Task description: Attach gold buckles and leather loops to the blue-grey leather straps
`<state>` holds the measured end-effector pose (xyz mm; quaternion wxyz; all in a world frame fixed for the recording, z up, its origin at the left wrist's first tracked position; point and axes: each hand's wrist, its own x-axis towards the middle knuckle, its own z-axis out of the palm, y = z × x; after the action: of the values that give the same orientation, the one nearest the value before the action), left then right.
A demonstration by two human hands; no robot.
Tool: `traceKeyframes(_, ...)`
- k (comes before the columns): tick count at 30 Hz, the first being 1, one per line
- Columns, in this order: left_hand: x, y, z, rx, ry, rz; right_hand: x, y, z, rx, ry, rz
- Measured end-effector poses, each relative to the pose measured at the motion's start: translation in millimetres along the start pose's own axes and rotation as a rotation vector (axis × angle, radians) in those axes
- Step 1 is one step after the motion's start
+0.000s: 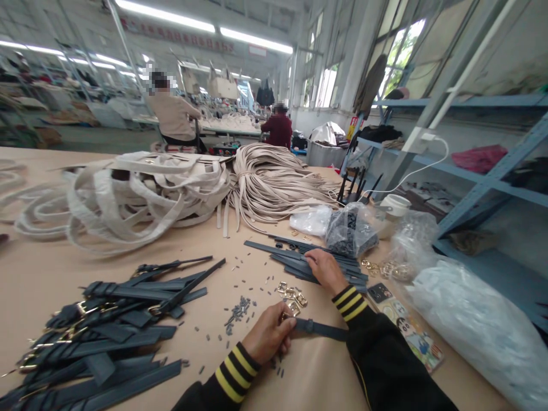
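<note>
My left hand (268,334) is closed on the end of a dark strap (323,329) that has a loop around it and runs right, under my right sleeve. Just above that hand lie several gold buckles (291,294). My right hand (326,271) rests over a pile of dark flat straps (295,260), its thumb and index finger pressed together; whatever may be between them is too small to name. Small dark pieces (240,311) are scattered left of my hands. Dark straps with gold buckles (115,325) are heaped at the lower left.
Pale fabric straps (145,194) and a tied beige bundle (274,182) lie across the back. To the right are a clear bag (351,228) of dark parts, a phone with a patterned case (409,328) and a large plastic bag (475,331). Two people sit beyond the table.
</note>
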<state>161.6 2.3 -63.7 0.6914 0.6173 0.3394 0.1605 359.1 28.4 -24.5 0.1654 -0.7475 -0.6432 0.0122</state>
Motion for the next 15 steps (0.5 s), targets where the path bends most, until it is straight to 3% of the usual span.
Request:
traceKeyframes(3, 1, -2, -0.4, -0.02, 0.006, -0.003, 35, -14, 1, -0.027, -0.056, -0.022)
traceKeyframes(7, 2, -6, -1.0, -0.031, 0.006, 0.002, 67, -30, 19, -0.102, -0.125, 0.037)
traceKeyframes(11, 3, -5, -0.9, -0.029, 0.001, 0.013, 80, -39, 35, -0.161, -0.165, 0.114)
traceKeyframes(15, 2, -2, -0.7, -0.036, 0.016, 0.01, 82, -39, 34, -0.148, -0.159, 0.118)
